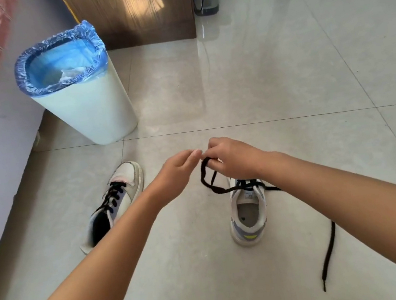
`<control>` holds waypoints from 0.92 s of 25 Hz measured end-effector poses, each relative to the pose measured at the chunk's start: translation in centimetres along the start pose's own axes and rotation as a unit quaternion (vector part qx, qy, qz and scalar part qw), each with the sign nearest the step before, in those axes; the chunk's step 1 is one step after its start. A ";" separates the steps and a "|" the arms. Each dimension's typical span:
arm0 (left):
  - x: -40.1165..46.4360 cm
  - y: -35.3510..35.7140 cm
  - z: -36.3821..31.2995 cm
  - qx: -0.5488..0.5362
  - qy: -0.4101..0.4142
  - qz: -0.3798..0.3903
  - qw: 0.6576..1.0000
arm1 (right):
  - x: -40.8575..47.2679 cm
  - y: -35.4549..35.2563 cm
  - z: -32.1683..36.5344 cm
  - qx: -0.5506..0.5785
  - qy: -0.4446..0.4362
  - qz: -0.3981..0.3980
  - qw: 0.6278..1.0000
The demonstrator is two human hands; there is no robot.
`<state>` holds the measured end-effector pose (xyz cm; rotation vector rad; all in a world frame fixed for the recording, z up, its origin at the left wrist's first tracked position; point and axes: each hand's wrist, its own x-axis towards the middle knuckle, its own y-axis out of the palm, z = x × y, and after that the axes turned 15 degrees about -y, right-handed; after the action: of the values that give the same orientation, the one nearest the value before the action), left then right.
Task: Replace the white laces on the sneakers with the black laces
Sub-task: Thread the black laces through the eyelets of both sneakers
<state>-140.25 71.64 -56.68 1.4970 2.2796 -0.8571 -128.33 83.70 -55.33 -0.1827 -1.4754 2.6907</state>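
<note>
1. Far left: white bin [88,109] with a blue liner stands on the floor [270,74], well apart from the work. No risk from it.
2. Left sneaker [113,203] lies tilted on the floor, black lace already threaded through its eyelets. It looks finished, though I see no bow; loose ends could slip back out if it is knocked by the left forearm passing over it.
3. Left hand [179,168] hovers between the two shoes, fingers lightly curled, fingertips almost meeting the right hand. Whether it pinches the lace end I cannot tell; the contact point is too small. Judgement: if it holds nothing, the loop depends on one hand only.
4. Black lace [210,186] rises in a loop from the top eyelets to the right hand. Risk: the loop twists or slackens and the crossings below loosen.
5. Right hand [232,160] has a narrow grip, fingers curled round the lace loop above the right sneaker [249,214], which stands upright with its heel nearest the person. A hard pull could tip or drag the shoe, since nothing steadies it.
6. Near right: the other lace end [329,256] trails long on the floor. Uneven ends likely; one side may be too short to tie.
</note>
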 end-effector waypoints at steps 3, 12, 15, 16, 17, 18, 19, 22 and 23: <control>0.7 0.7 -0.8 0.036 -0.011 0.013 0.999 | -0.5 0.0 0.2 -0.026 -0.007 -0.018 0.999; -1.4 -1.7 2.0 -0.083 -0.095 0.153 0.980 | -0.3 -1.0 -2.0 -0.041 0.070 -0.021 0.997; -1.1 -1.3 2.1 -0.085 -0.070 0.124 0.986 | 0.0 -0.3 -1.3 -0.015 0.038 0.002 0.999; -0.9 -0.8 2.0 -0.095 -0.057 0.093 0.989 | 0.0 -0.1 -1.1 -0.003 0.030 -0.001 1.000; -0.7 -0.3 1.8 -0.105 -0.045 0.061 0.992 | -0.1 0.1 -0.9 0.008 0.023 -0.009 1.000; -0.5 0.0 1.6 -0.107 -0.037 0.042 0.993 | -0.1 0.2 -0.8 0.013 0.012 -0.023 1.000; -0.4 0.3 1.4 -0.105 -0.035 0.046 0.993 | -0.1 0.3 -0.7 0.008 0.001 -0.035 0.999; -0.3 0.5 1.5 -0.059 -0.048 0.097 0.992 | 0.0 0.5 -1.0 -0.040 -0.008 -0.059 0.997; -0.4 0.1 1.9 -0.053 -0.064 0.113 0.990 | 0.0 0.3 -1.4 -0.052 0.012 -0.067 0.996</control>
<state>-140.13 70.21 -57.95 1.5667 1.9855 -0.7338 -128.17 84.74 -56.38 -0.1163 -1.5620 2.5023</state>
